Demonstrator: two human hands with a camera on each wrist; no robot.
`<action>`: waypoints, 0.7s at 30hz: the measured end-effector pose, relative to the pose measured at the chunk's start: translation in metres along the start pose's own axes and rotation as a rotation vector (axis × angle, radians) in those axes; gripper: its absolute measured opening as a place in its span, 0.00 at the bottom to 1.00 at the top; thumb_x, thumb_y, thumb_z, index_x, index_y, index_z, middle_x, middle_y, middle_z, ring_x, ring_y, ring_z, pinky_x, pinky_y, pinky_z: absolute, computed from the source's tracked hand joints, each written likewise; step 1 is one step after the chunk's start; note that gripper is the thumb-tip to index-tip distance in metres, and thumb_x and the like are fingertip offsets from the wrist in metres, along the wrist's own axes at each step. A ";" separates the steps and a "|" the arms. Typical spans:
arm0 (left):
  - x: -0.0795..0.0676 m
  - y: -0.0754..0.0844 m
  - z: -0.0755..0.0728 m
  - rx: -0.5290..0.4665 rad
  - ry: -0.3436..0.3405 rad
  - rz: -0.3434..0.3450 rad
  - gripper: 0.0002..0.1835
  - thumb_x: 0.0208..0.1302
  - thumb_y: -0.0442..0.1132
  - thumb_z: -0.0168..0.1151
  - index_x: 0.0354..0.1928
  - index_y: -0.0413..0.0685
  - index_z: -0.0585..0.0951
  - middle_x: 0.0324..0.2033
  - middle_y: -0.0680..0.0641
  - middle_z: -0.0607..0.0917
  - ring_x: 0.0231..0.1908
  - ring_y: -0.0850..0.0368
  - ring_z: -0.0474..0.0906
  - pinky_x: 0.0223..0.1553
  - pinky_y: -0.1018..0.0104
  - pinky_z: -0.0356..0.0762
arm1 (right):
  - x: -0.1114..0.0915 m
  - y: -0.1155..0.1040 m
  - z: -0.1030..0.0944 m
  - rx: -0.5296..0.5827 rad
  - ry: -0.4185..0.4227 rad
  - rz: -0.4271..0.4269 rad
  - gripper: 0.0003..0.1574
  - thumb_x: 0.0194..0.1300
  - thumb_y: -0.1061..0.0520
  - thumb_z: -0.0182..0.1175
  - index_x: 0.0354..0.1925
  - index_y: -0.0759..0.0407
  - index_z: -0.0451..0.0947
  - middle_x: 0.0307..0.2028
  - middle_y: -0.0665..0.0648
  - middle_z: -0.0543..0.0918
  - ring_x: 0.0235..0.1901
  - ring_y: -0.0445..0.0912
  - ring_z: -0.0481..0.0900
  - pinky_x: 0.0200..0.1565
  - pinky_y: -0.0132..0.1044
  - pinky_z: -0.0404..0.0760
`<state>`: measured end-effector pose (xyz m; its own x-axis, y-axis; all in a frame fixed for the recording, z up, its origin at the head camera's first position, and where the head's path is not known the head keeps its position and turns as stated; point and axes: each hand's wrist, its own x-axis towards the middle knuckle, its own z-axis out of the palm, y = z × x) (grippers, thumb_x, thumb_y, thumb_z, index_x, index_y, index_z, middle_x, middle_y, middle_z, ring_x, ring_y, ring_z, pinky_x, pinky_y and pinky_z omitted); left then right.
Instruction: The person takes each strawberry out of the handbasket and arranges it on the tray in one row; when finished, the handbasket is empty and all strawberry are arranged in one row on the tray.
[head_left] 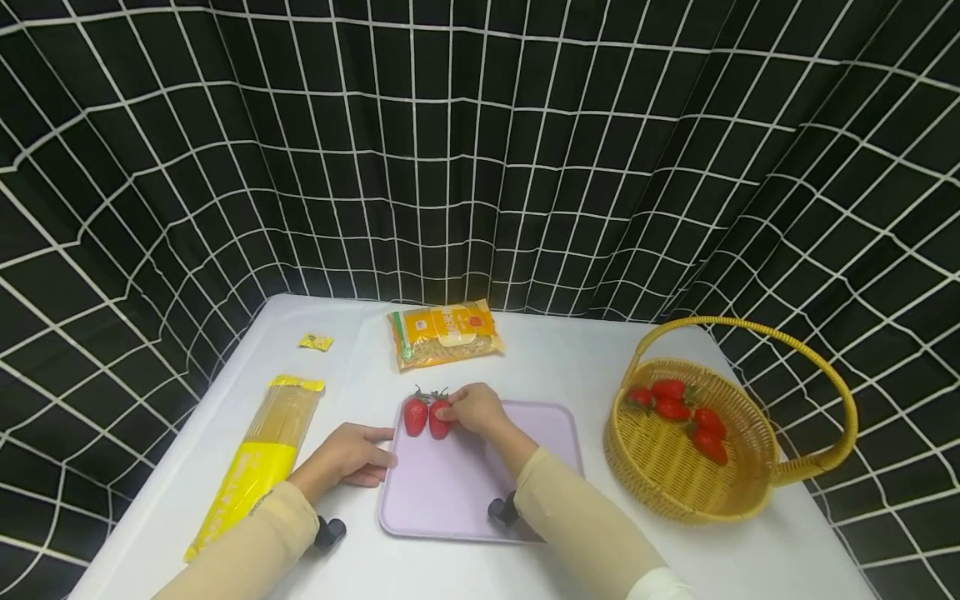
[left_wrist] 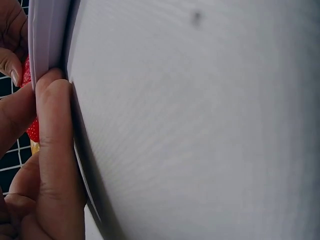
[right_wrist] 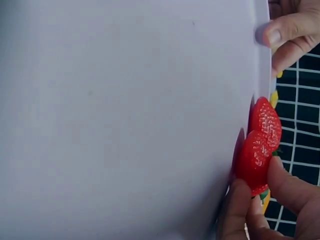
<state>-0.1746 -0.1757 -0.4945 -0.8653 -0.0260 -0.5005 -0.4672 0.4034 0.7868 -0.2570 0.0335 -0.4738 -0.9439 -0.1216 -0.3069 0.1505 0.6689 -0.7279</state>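
Your right hand [head_left: 480,408] pinches the right-hand strawberry [head_left: 439,421] of a pair between thumb and fingers, at the far left corner of the lilac tray [head_left: 450,500]. Your left hand [head_left: 356,454] grips the tray's left rim, thumb over the edge and fingers along the outside. You seem to be at the placing step, setting this fruit in line with its neighbour, the left strawberry [head_left: 415,417]. The next move likely calls for settling it flat, then easing your fingertips off without nudging the other one, while the left hand steadies the tray.

The held fruit is bright red and glossy, with a dimpled skin and a tapered body; its tip points towards you and its stem end lies by the far rim. The two sit side by side, very close; you cannot quite tell whether they touch. More strawberries [head_left: 672,408] lie in the wicker basket [head_left: 675,475] to your right.
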 end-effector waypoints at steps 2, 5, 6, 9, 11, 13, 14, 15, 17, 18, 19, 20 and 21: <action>0.000 0.000 0.002 -0.001 -0.004 0.001 0.33 0.55 0.32 0.72 0.65 0.40 0.74 0.24 0.44 0.85 0.23 0.55 0.84 0.27 0.62 0.86 | -0.001 0.002 -0.001 0.000 -0.003 -0.010 0.19 0.50 0.56 0.76 0.38 0.63 0.82 0.31 0.54 0.81 0.33 0.47 0.78 0.36 0.38 0.82; -0.001 0.000 0.003 0.001 -0.003 -0.003 0.33 0.55 0.32 0.72 0.65 0.40 0.74 0.25 0.44 0.84 0.23 0.55 0.84 0.27 0.63 0.86 | -0.002 0.005 -0.004 0.013 -0.011 -0.015 0.20 0.50 0.54 0.76 0.39 0.61 0.83 0.31 0.53 0.82 0.32 0.46 0.78 0.35 0.37 0.82; 0.000 0.001 0.003 0.001 -0.004 -0.003 0.33 0.55 0.32 0.71 0.65 0.40 0.74 0.25 0.44 0.84 0.24 0.55 0.83 0.27 0.63 0.86 | -0.002 0.007 -0.008 0.019 -0.014 -0.015 0.21 0.50 0.53 0.76 0.40 0.61 0.83 0.30 0.53 0.82 0.31 0.46 0.79 0.35 0.37 0.82; -0.001 0.000 0.002 -0.015 -0.006 -0.003 0.33 0.56 0.32 0.71 0.66 0.40 0.74 0.25 0.43 0.84 0.23 0.55 0.83 0.28 0.63 0.86 | -0.004 0.010 -0.027 0.025 -0.030 -0.046 0.23 0.51 0.51 0.75 0.43 0.61 0.84 0.29 0.52 0.84 0.30 0.45 0.80 0.35 0.36 0.82; -0.001 0.000 0.002 -0.030 -0.007 0.000 0.33 0.55 0.32 0.71 0.65 0.40 0.74 0.25 0.43 0.84 0.23 0.55 0.83 0.28 0.62 0.86 | -0.009 0.013 -0.050 0.066 -0.062 -0.066 0.23 0.54 0.51 0.74 0.45 0.62 0.84 0.30 0.53 0.85 0.32 0.46 0.82 0.38 0.37 0.83; 0.000 0.001 0.002 -0.043 -0.009 0.003 0.33 0.55 0.31 0.72 0.65 0.40 0.74 0.25 0.43 0.84 0.23 0.55 0.83 0.28 0.62 0.86 | -0.015 0.018 -0.080 0.143 -0.121 -0.109 0.22 0.56 0.53 0.73 0.47 0.64 0.83 0.34 0.55 0.86 0.35 0.48 0.84 0.42 0.39 0.85; 0.000 0.001 0.002 -0.046 -0.011 0.004 0.34 0.55 0.31 0.72 0.65 0.40 0.74 0.25 0.43 0.84 0.23 0.55 0.83 0.28 0.62 0.86 | -0.019 0.021 -0.096 0.198 -0.159 -0.120 0.23 0.57 0.54 0.72 0.48 0.65 0.83 0.36 0.57 0.86 0.37 0.50 0.85 0.45 0.40 0.85; 0.000 0.001 0.002 -0.045 -0.010 0.002 0.34 0.54 0.31 0.72 0.65 0.40 0.74 0.25 0.43 0.84 0.23 0.55 0.83 0.28 0.63 0.86 | -0.023 0.025 -0.113 0.259 -0.208 -0.139 0.24 0.59 0.57 0.71 0.50 0.69 0.80 0.39 0.59 0.86 0.39 0.51 0.85 0.47 0.42 0.85; -0.001 0.002 0.002 -0.036 -0.012 -0.002 0.34 0.54 0.31 0.72 0.65 0.40 0.74 0.25 0.43 0.84 0.23 0.55 0.83 0.27 0.63 0.86 | -0.031 0.038 -0.148 0.378 -0.319 -0.169 0.25 0.62 0.60 0.68 0.54 0.73 0.76 0.44 0.64 0.84 0.44 0.55 0.85 0.50 0.46 0.83; -0.002 0.002 0.002 -0.031 -0.013 -0.004 0.34 0.54 0.31 0.72 0.65 0.40 0.74 0.25 0.43 0.84 0.23 0.55 0.83 0.28 0.63 0.86 | -0.035 0.047 -0.166 0.414 -0.372 -0.188 0.24 0.64 0.61 0.66 0.54 0.74 0.76 0.46 0.65 0.84 0.45 0.56 0.84 0.52 0.46 0.82; -0.003 0.003 0.001 -0.027 -0.014 -0.007 0.34 0.54 0.31 0.72 0.65 0.40 0.74 0.25 0.43 0.84 0.23 0.55 0.83 0.28 0.64 0.86 | -0.038 0.056 -0.183 0.436 -0.425 -0.206 0.22 0.65 0.62 0.64 0.54 0.74 0.75 0.47 0.66 0.83 0.47 0.56 0.83 0.53 0.47 0.81; -0.004 0.003 0.001 -0.024 -0.012 -0.008 0.34 0.54 0.31 0.72 0.66 0.40 0.74 0.25 0.43 0.84 0.23 0.55 0.83 0.27 0.64 0.86 | -0.040 0.066 -0.201 0.445 -0.475 -0.233 0.19 0.67 0.64 0.61 0.53 0.74 0.75 0.48 0.67 0.83 0.47 0.57 0.83 0.54 0.47 0.80; -0.005 0.003 0.000 -0.022 -0.009 -0.011 0.34 0.54 0.31 0.72 0.66 0.40 0.73 0.25 0.43 0.84 0.23 0.55 0.83 0.27 0.64 0.86 | -0.041 0.077 -0.218 0.440 -0.525 -0.267 0.17 0.69 0.65 0.58 0.52 0.74 0.76 0.48 0.68 0.83 0.48 0.58 0.82 0.55 0.49 0.79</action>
<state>-0.1720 -0.1743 -0.4895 -0.8583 -0.0218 -0.5126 -0.4808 0.3830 0.7888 -0.2706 0.2502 -0.3835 -0.7166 -0.6481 -0.2580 0.1434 0.2251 -0.9637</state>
